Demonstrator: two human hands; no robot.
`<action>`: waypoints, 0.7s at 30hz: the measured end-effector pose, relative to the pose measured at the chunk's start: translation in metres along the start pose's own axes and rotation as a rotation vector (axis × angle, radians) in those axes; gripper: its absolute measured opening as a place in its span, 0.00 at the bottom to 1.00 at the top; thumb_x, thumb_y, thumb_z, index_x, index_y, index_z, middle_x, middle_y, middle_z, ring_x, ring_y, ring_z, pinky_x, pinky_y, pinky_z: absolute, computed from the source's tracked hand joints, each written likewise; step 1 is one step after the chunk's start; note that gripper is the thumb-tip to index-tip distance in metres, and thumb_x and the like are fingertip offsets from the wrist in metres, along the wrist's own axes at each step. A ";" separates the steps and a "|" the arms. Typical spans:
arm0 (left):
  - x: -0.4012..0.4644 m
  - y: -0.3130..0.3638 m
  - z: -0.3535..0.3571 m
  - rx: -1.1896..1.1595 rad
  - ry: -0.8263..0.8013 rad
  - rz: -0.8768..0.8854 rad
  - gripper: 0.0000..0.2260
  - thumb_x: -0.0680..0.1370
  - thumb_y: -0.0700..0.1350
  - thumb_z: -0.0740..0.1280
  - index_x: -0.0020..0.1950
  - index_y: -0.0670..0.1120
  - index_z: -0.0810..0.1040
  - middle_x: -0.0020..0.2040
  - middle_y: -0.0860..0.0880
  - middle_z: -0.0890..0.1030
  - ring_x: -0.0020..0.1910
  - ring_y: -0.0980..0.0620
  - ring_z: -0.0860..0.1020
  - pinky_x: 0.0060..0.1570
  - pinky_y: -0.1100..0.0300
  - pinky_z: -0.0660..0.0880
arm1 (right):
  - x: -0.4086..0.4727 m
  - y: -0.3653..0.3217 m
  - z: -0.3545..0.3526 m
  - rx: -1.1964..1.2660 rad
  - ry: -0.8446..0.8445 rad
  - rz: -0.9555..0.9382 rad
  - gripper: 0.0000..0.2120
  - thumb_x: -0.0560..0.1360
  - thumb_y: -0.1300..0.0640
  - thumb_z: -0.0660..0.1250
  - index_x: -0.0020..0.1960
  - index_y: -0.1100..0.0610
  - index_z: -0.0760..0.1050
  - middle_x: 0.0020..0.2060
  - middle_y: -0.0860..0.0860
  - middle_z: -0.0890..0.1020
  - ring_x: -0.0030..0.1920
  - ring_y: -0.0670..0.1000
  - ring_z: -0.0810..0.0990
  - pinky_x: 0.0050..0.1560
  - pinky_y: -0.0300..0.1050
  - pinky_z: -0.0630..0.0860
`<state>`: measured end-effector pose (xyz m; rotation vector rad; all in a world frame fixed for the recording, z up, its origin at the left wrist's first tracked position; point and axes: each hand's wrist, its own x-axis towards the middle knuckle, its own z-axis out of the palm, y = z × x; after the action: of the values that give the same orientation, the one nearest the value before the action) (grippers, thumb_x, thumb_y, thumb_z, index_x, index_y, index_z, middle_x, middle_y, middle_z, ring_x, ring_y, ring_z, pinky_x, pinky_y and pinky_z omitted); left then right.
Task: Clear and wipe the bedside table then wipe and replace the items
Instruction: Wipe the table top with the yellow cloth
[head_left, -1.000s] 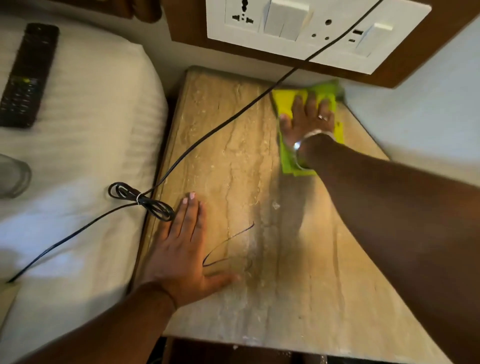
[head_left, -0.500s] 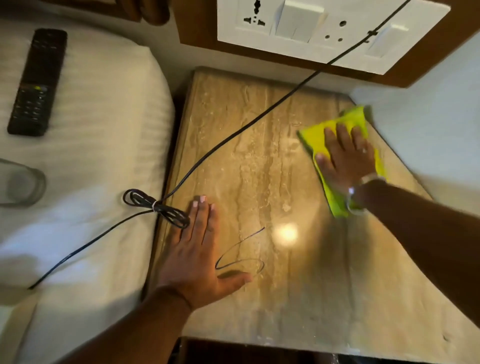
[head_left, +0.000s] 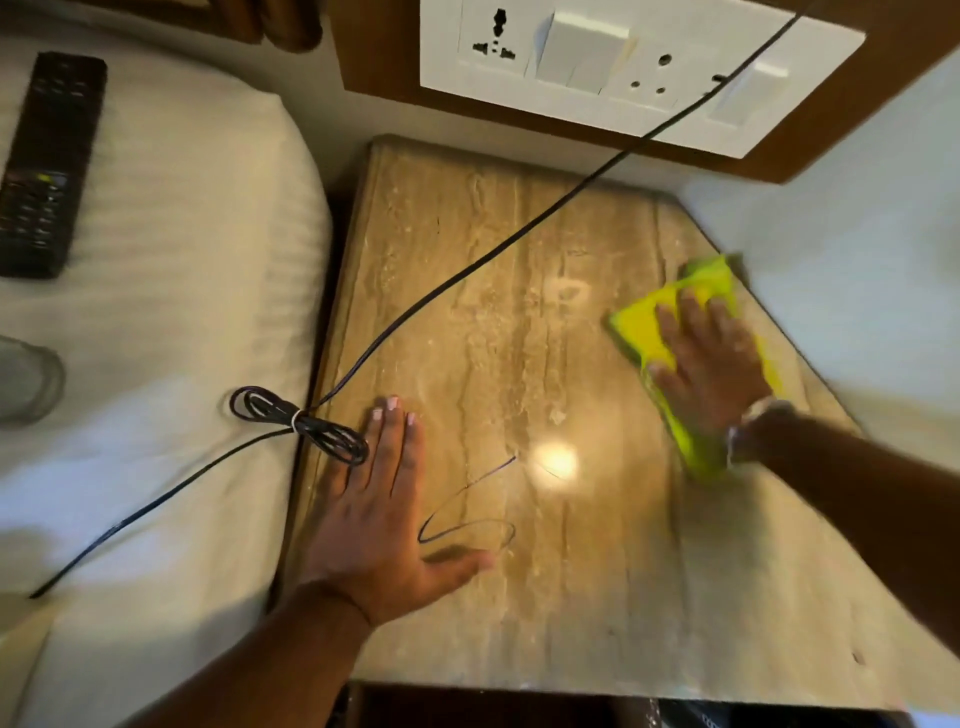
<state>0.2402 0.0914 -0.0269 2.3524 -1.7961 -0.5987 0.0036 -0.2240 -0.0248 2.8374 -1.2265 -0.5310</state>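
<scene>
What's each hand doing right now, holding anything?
Left hand: open, flat on the bedside table, holding nothing.
Right hand: open, fingers spread, pressing the yellow cloth flat on the table, not gripping it.

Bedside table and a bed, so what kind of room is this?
Probably a bedroom, maybe in a hotel. A bed with white sheets sits beside the stone-topped table, a remote lies on the bed, and a switch panel is on the wall above the table.
</scene>
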 end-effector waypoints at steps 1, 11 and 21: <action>0.000 0.000 0.000 -0.003 -0.001 -0.004 0.59 0.66 0.82 0.50 0.81 0.40 0.41 0.82 0.39 0.44 0.81 0.42 0.46 0.77 0.47 0.45 | 0.028 0.008 -0.005 0.018 -0.002 0.101 0.37 0.75 0.34 0.35 0.76 0.55 0.52 0.75 0.60 0.57 0.73 0.67 0.56 0.68 0.67 0.58; 0.000 0.003 -0.004 0.025 -0.051 -0.012 0.58 0.67 0.82 0.47 0.81 0.37 0.48 0.81 0.39 0.47 0.81 0.42 0.48 0.77 0.43 0.48 | -0.057 -0.118 0.001 0.012 0.066 -0.272 0.36 0.72 0.37 0.51 0.76 0.52 0.54 0.75 0.58 0.57 0.74 0.66 0.54 0.69 0.65 0.56; 0.000 0.000 -0.003 0.068 -0.040 0.003 0.55 0.69 0.80 0.47 0.81 0.38 0.48 0.81 0.38 0.48 0.81 0.41 0.50 0.76 0.42 0.50 | -0.045 -0.085 -0.001 0.046 0.052 -0.379 0.34 0.73 0.35 0.51 0.74 0.50 0.58 0.74 0.57 0.62 0.71 0.66 0.63 0.65 0.65 0.62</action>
<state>0.2409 0.0910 -0.0244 2.3973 -1.8659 -0.5980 0.0353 -0.1331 -0.0220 3.1140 -0.7007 -0.4330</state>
